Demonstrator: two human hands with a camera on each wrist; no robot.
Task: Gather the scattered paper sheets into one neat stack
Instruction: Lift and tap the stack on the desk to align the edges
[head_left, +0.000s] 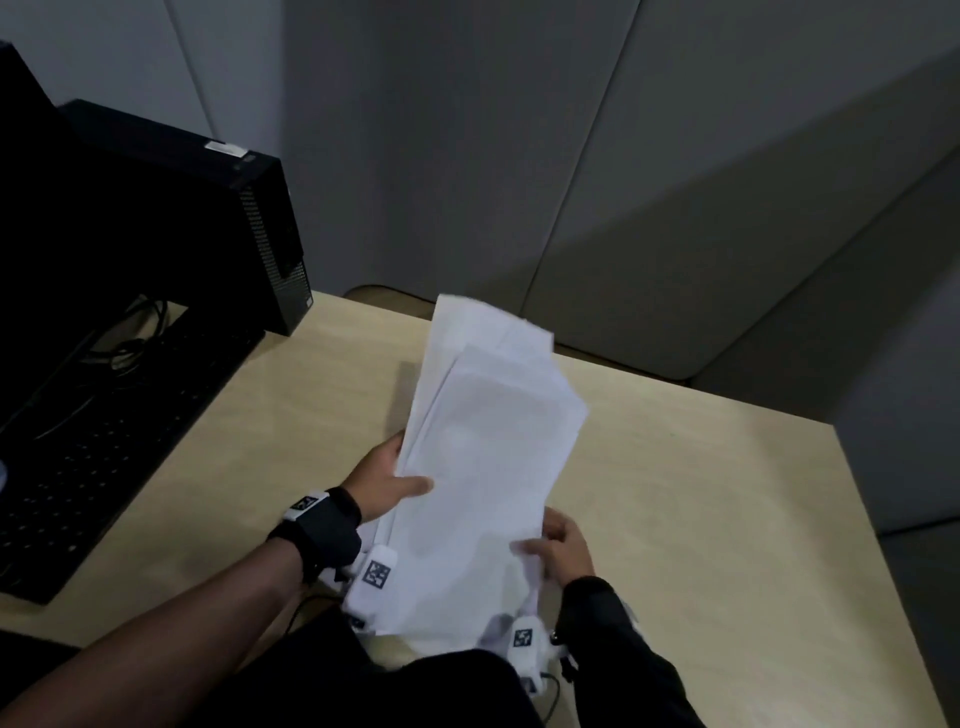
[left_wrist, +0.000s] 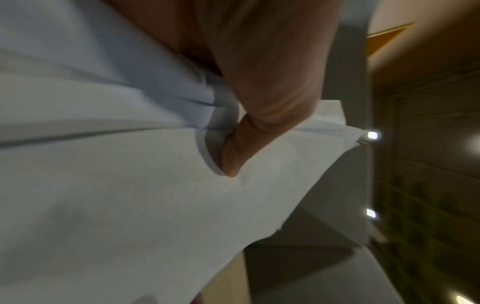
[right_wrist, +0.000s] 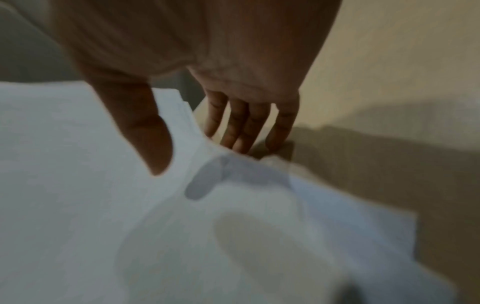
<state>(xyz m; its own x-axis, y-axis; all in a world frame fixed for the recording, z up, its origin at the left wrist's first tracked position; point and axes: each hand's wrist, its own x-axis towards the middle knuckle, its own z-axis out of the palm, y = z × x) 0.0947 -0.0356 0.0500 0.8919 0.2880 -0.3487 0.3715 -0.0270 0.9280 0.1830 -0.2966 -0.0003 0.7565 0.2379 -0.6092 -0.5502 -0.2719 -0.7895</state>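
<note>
A loose bundle of white paper sheets (head_left: 488, 467) is held tilted above the light wooden desk (head_left: 717, 519), its far ends fanned apart and uneven. My left hand (head_left: 384, 483) grips the bundle's left edge, thumb on top and fingers hidden underneath. The left wrist view shows that thumb (left_wrist: 233, 156) pressing into the paper sheets (left_wrist: 130, 205), with several offset edges beside it. My right hand (head_left: 561, 545) pinches the lower right edge. In the right wrist view its thumb (right_wrist: 153, 144) lies on the paper sheets (right_wrist: 103, 226) and its fingers (right_wrist: 244, 127) reach behind the edge.
A black computer tower (head_left: 223, 228) stands at the desk's back left, with a black keyboard (head_left: 104, 447) and cables (head_left: 130, 338) in front of it. Grey partition panels (head_left: 519, 156) close off the far side. The desk's right edge (head_left: 862, 519) drops to the floor.
</note>
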